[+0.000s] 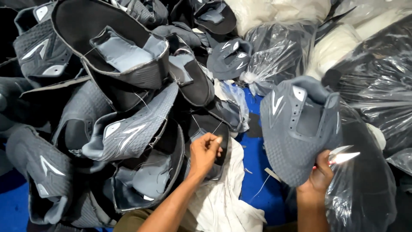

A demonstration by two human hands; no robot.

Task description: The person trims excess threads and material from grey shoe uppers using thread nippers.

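Observation:
My right hand holds up a grey knitted shoe upper with white side stripes, together with small metal snips whose blades point right. My left hand has its fingertips pinched, apparently on a thin loose thread that I can barely see, just above a dark shoe upper in the pile. A white cloth lies under my left forearm.
A big heap of grey shoe uppers fills the left half. Clear and black plastic bags with white material crowd the right and back. A blue surface shows between them, with thread scraps on it.

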